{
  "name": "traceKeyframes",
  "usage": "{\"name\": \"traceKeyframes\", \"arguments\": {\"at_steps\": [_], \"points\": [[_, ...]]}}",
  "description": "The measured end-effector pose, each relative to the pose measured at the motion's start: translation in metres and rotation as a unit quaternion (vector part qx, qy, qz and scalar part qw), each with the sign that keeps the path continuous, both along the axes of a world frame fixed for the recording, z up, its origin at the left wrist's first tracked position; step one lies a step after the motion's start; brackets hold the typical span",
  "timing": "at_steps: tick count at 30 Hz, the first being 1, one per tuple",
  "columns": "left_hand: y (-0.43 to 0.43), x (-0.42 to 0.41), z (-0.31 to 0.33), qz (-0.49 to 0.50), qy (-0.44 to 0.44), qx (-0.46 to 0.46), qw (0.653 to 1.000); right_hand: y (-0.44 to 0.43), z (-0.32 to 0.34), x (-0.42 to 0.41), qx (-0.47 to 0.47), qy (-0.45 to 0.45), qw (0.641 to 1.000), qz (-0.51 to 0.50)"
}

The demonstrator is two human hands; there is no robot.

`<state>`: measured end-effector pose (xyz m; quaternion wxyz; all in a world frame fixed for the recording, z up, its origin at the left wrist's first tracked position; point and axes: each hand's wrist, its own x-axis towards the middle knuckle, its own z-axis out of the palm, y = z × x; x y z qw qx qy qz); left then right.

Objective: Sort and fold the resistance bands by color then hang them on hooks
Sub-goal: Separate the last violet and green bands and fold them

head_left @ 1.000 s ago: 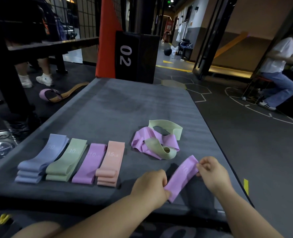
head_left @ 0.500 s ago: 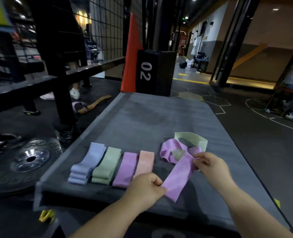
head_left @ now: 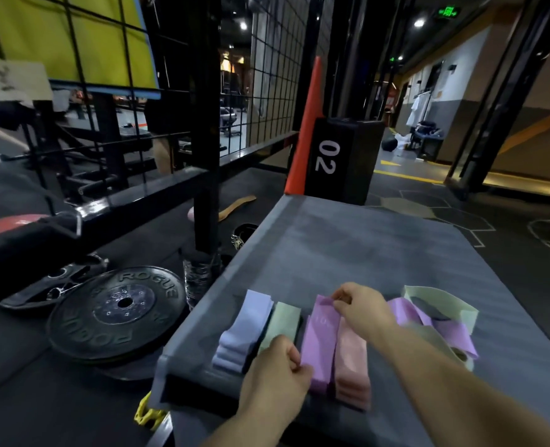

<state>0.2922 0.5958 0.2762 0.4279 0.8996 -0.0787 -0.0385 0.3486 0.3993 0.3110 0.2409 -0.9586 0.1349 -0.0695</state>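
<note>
**bandsorter:** What could get botched here? A purple band (head_left: 320, 340) is being held low over the near edge of the grey surface (head_left: 347, 246), between the green and pink stacks.

**rackrat:** Left to right: the lavender stack (head_left: 244, 330) and the green stack (head_left: 285, 321) are parked just beside it at nine o'clock. The band's six o'clock end is pinched by the left hand (head_left: 276, 369), and the green stack's near end is hidden behind that hand. That stack could probably get knocked out of line when the hand is pulled away. The twelve o'clock end is pinched by the right hand (head_left: 360, 309). If one end is let go first, the stretchy strip might snap back and land crooked across the pink stack (head_left: 351, 366) at three o'clock.

**bandsorter:** And how's the band looking?

**rackrat:** Flat, matte, with a faint "10" printed toward the far end. Further toward three o'clock, a loose tangle (head_left: 428, 317) of purple and pale green is left unsorted. No hooks can be made out.
</note>
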Motion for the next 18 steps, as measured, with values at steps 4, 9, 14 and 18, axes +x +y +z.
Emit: {"name": "traceKeyframes", "arguments": {"at_steps": [4, 9, 14, 18], "points": [[0.0, 0.005, -0.004, 0.0, 0.002, 0.023, 1.0, 0.004, -0.01, 0.015, -0.042, 0.04, 0.998, 0.001], [0.0, 0.005, -0.007, -0.014, -0.002, 0.043, 0.999, 0.006, -0.023, 0.019, -0.087, 0.062, 0.994, 0.014], [-0.003, 0.005, -0.008, -0.034, -0.026, 0.066, 0.997, 0.007, -0.032, 0.02, -0.134, 0.045, 0.99, 0.014], [-0.005, 0.004, -0.01, -0.046, -0.014, 0.07, 0.996, 0.01, -0.034, 0.022, -0.148, 0.051, 0.987, 0.032]]}}
